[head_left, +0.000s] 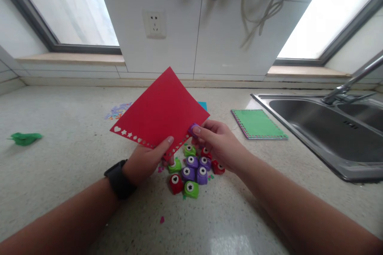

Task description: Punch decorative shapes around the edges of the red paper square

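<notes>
My left hand grips a red sheet of paper near its lowest corner, thumb on top. Cut-out shapes, among them a heart and flowers, run along the two lower edges of the sheet. At its right edge, my right hand pinches a purple craft punch with the thumb on top; the punch sits on the paper's edge. Below the sheet, several green, purple and red punches stand grouped on the counter, such as a green punch and a red punch. Some are partly hidden by my hands.
A stack of punched sheets, green on top, lies right of centre, beside the steel sink with its faucet. Small coloured paper bits are piled behind the red sheet. A green crumpled item lies far left.
</notes>
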Available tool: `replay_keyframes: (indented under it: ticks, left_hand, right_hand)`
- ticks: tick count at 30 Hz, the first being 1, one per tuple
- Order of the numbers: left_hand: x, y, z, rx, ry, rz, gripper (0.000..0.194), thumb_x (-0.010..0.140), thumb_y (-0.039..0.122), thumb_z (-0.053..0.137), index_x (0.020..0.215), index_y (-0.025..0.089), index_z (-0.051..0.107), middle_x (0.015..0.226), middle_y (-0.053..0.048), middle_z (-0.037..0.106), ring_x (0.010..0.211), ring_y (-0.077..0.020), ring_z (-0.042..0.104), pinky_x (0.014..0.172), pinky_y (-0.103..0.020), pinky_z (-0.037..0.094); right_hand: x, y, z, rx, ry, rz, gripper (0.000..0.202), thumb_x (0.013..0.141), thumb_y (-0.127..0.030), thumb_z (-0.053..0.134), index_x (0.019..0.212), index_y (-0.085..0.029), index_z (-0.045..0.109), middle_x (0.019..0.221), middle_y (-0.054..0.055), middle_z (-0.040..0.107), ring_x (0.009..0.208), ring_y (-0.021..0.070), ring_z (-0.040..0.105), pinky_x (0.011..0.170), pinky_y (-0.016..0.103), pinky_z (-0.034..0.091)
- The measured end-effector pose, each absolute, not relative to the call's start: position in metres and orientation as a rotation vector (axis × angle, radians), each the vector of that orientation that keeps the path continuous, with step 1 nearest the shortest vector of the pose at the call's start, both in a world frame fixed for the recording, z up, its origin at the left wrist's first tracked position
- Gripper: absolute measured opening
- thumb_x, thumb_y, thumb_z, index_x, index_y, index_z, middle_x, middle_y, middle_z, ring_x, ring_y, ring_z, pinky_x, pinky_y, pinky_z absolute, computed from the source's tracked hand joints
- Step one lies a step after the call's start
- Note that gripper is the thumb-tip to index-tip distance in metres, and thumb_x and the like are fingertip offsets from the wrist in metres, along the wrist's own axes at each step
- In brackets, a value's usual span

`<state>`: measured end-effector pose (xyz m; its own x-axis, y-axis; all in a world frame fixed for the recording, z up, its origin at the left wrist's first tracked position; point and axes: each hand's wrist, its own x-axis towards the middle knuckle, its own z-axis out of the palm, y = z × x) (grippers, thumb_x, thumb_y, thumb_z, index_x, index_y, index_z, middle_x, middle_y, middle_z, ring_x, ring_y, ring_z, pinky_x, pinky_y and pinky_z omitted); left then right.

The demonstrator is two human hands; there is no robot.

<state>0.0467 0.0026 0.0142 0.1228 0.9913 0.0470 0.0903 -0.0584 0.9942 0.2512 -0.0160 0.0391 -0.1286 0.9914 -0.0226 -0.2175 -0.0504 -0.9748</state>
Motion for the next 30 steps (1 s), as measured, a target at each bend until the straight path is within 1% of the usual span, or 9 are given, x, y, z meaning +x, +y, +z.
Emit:
replay_keyframes:
  ticks: [4, 7, 9, 12, 15, 22, 30]
  left_hand:
    - [0.0466, 0.0025, 0.0133, 1.464, 1.148, 0.940, 0.036, 0.081, 0.046, 0.063, 0.056, 0.021, 0.063, 0.045, -0.003, 0.062, 0.037, -0.0155, 0.054, 0.037, -0.026, 0.044]
    - [0.0461, 0.0030, 0.0128, 1.458, 1.186, 0.942, 0.036, 0.080, 0.048, 0.064, 0.059, 0.019, 0.065, 0.048, -0.005, 0.065, 0.040, -0.0164, 0.057, 0.040, -0.026, 0.046]
    - [0.0460, 0.0033, 0.0128, 1.456, 1.179, 0.943, 0.036, 0.080, 0.048, 0.065, 0.059, 0.019, 0.065, 0.048, -0.005, 0.066, 0.041, -0.0161, 0.059, 0.041, -0.025, 0.047]
    - [0.0467, 0.0034, 0.0133, 1.448, 1.166, 0.955, 0.035, 0.079, 0.047, 0.067, 0.059, 0.019, 0.065, 0.047, -0.004, 0.065, 0.040, -0.0156, 0.058, 0.040, -0.024, 0.046]
    - [0.0477, 0.0030, 0.0139, 1.451, 1.172, 0.953, 0.036, 0.079, 0.047, 0.066, 0.058, 0.019, 0.065, 0.046, -0.004, 0.065, 0.039, -0.0160, 0.058, 0.040, -0.025, 0.046]
    - [0.0463, 0.0027, 0.0117, 1.448, 1.136, 0.995, 0.028, 0.081, 0.041, 0.066, 0.065, 0.018, 0.068, 0.048, -0.004, 0.066, 0.039, -0.0169, 0.059, 0.039, -0.025, 0.047]
    - [0.0477, 0.0029, 0.0129, 1.398, 1.149, 0.998, 0.025, 0.082, 0.034, 0.068, 0.062, 0.018, 0.067, 0.045, -0.002, 0.065, 0.036, -0.0160, 0.058, 0.037, -0.024, 0.045]
  right_hand:
    - [0.2502, -0.0157, 0.0374, -0.979, -1.128, 1.429, 0.031, 0.078, -0.042, 0.083, 0.093, -0.017, 0.073, 0.086, 0.005, 0.071, 0.067, 0.0127, 0.059, 0.059, 0.026, 0.044]
    - [0.2501, -0.0154, 0.0365, -0.996, -1.134, 1.428, 0.033, 0.077, -0.044, 0.083, 0.093, -0.017, 0.072, 0.086, 0.005, 0.070, 0.068, 0.0136, 0.060, 0.061, 0.027, 0.045]
    - [0.2498, -0.0155, 0.0369, -1.010, -1.139, 1.424, 0.034, 0.076, -0.045, 0.084, 0.091, -0.017, 0.072, 0.083, 0.005, 0.070, 0.067, 0.0140, 0.060, 0.058, 0.027, 0.045]
    - [0.2493, -0.0157, 0.0379, -1.017, -1.161, 1.420, 0.035, 0.077, -0.046, 0.083, 0.090, -0.017, 0.070, 0.076, 0.004, 0.068, 0.062, 0.0135, 0.058, 0.053, 0.026, 0.042]
    - [0.2491, -0.0158, 0.0378, -1.023, -1.189, 1.418, 0.033, 0.078, -0.046, 0.082, 0.092, -0.018, 0.070, 0.075, 0.003, 0.067, 0.060, 0.0128, 0.057, 0.051, 0.025, 0.040]
    - [0.2469, -0.0156, 0.0371, -0.991, -1.169, 1.422, 0.032, 0.078, -0.044, 0.083, 0.089, -0.017, 0.070, 0.075, 0.002, 0.067, 0.059, 0.0113, 0.056, 0.054, 0.026, 0.042]
    - [0.2456, -0.0162, 0.0386, -0.979, -1.156, 1.431, 0.027, 0.079, -0.041, 0.082, 0.088, -0.018, 0.071, 0.079, 0.002, 0.068, 0.061, 0.0112, 0.057, 0.057, 0.026, 0.044]
